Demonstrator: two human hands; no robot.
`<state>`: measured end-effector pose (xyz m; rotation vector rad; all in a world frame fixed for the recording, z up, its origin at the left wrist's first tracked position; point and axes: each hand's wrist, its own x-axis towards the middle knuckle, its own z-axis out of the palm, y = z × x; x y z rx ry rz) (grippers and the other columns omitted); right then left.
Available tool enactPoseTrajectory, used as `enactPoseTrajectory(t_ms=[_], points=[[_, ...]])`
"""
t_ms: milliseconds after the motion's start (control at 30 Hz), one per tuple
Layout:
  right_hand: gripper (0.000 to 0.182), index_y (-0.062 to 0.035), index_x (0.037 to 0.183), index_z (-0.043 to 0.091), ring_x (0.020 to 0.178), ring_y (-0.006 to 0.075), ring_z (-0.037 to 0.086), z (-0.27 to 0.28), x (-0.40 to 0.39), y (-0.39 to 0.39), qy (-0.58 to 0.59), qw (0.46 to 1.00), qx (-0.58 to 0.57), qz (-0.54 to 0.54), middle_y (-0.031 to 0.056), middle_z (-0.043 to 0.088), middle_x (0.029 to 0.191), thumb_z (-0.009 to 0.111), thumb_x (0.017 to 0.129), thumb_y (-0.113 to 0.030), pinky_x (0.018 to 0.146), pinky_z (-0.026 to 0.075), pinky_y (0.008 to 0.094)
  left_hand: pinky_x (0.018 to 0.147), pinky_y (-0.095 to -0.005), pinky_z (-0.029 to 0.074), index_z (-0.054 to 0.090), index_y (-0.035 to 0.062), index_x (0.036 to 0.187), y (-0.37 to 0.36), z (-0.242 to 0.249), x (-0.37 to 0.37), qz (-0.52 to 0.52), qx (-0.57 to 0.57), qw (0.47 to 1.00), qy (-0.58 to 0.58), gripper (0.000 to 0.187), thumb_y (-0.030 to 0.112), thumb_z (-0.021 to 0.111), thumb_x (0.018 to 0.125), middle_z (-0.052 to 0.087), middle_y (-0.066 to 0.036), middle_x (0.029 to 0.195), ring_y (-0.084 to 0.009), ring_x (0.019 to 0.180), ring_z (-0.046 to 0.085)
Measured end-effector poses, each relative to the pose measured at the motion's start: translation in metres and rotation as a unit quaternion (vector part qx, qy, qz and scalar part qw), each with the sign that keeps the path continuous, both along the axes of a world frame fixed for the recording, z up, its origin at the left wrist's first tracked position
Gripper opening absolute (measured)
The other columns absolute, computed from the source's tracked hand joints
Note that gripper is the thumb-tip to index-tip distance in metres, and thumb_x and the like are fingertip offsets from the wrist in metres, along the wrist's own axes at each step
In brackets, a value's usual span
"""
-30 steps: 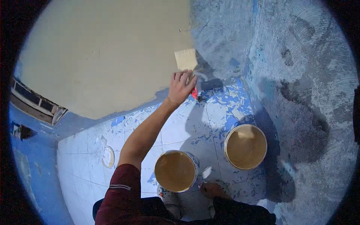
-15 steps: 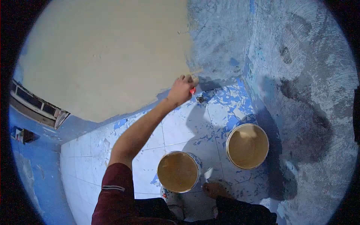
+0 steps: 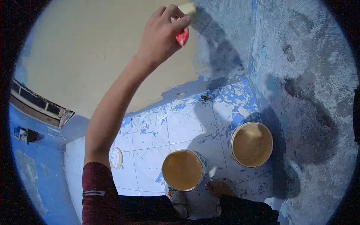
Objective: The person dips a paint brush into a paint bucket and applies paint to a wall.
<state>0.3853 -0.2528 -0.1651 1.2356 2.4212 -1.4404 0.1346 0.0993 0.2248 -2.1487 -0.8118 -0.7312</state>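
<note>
My left hand (image 3: pixel 161 35) is raised against the wall, its fingers closed around a paintbrush. The paintbrush (image 3: pixel 182 38) shows a red handle end below my thumb and a pale cream head above my fingers. Its head is at the edge between the cream-painted wall (image 3: pixel 97 45) and the bare grey-blue wall (image 3: pixel 225 22). My right hand is out of the picture. Below, a round bucket (image 3: pixel 182 170) of tan-coloured paint stands near my feet. A second bucket (image 3: pixel 252 144), with similar contents, stands to its right, near the corner.
Blue and white paint flakes (image 3: pixel 240 101) litter the white tiled floor (image 3: pixel 150 140). A round lid-like disc (image 3: pixel 116 157) lies partly behind my arm. My bare foot (image 3: pixel 219 188) is beside the nearer bucket. A rough grey wall (image 3: pixel 311 112) rises at the right; a framed opening (image 3: pixel 35 101) is at the left.
My left hand has moved up and to the left along the wall with the paintbrush. The disc on the floor has come into sight beside my arm.
</note>
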Motion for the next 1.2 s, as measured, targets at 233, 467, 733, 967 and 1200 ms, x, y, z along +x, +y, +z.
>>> enactPoseTrajectory(t_ms=[233, 467, 733, 967, 1200], points=[[0.041, -0.0082, 0.096, 0.062, 0.086, 0.0397, 0.062, -0.015, 0.004, 0.0, 0.011, 0.999, -0.034, 0.021, 0.0209, 0.063, 0.087, 0.041, 0.094, -0.043, 0.078, 0.048, 0.052, 0.074, -0.04, 0.042, 0.061, 0.0094, 0.1, 0.012, -0.096, 0.004, 0.034, 0.045, 0.998, 0.037, 0.026, 0.015, 0.06, 0.074, 0.055, -0.009, 0.097, -0.0271, 0.089, 0.052], [0.047, -0.0086, 0.099, 0.062, 0.084, 0.0416, 0.062, -0.022, 0.005, -0.005, 0.0, 0.999, -0.054, -0.005, 0.0201, 0.064, 0.089, 0.038, 0.095, -0.049, 0.077, 0.048, 0.0526, 0.075, -0.0406, 0.043, 0.061, 0.004, 0.1, -0.015, -0.21, 0.006, 0.118, -0.105, 0.987, 0.024, 0.027, 0.015, 0.059, 0.075, 0.053, -0.012, 0.096, -0.0286, 0.092, 0.052], [0.044, -0.0092, 0.096, 0.061, 0.083, 0.0421, 0.062, 0.014, 0.0, 0.011, -0.026, 0.995, -0.101, -0.005, 0.0209, 0.064, 0.085, 0.039, 0.094, -0.048, 0.076, 0.047, 0.0535, 0.08, -0.0424, 0.046, 0.062, 0.002, 0.096, -0.02, -0.285, -0.015, 0.148, -0.302, 0.941, 0.009, 0.027, 0.007, 0.06, 0.069, 0.053, -0.015, 0.1, -0.0335, 0.097, 0.051], [0.045, -0.011, 0.102, 0.062, 0.083, 0.0397, 0.063, 0.006, 0.001, 0.007, -0.046, 0.993, -0.108, 0.02, 0.0194, 0.065, 0.086, 0.037, 0.094, -0.048, 0.078, 0.048, 0.0519, 0.076, -0.0439, 0.047, 0.065, 0.0089, 0.099, 0.017, -0.211, -0.026, 0.072, -0.351, 0.931, -0.074, 0.024, 0.004, 0.059, 0.076, 0.055, -0.017, 0.091, -0.0358, 0.089, 0.053], [0.038, -0.0117, 0.099, 0.062, 0.085, 0.0366, 0.063, 0.003, 0.0, 0.01, -0.051, 0.983, -0.172, 0.027, 0.0179, 0.065, 0.087, 0.042, 0.092, -0.044, 0.076, 0.049, 0.0497, 0.074, -0.0442, 0.049, 0.063, 0.0075, 0.09, 0.02, -0.081, -0.019, 0.01, -0.291, 0.951, -0.104, 0.021, 0.002, 0.059, 0.07, 0.057, -0.015, 0.089, -0.0365, 0.087, 0.056]])
